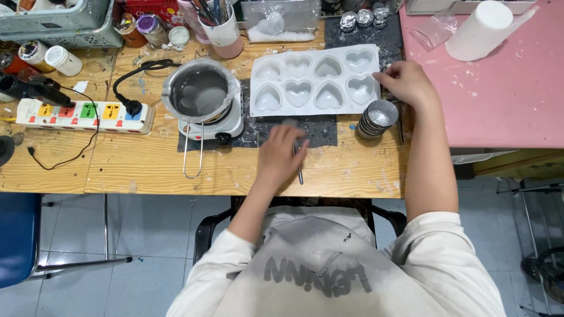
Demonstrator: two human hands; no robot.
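White heart mould under right hand

Around the white heart mould, bare wooden table lies open toward the near edge. A melting pot on its hotplate crowds its left; stacked metal cups block its right corner.

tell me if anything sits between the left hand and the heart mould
Nothing visible does. The left hand lies on the table edge over a thin metal tool, and only a strip of dark mat lies between it and the heart mould. The right hand already touches the mould's right edge.
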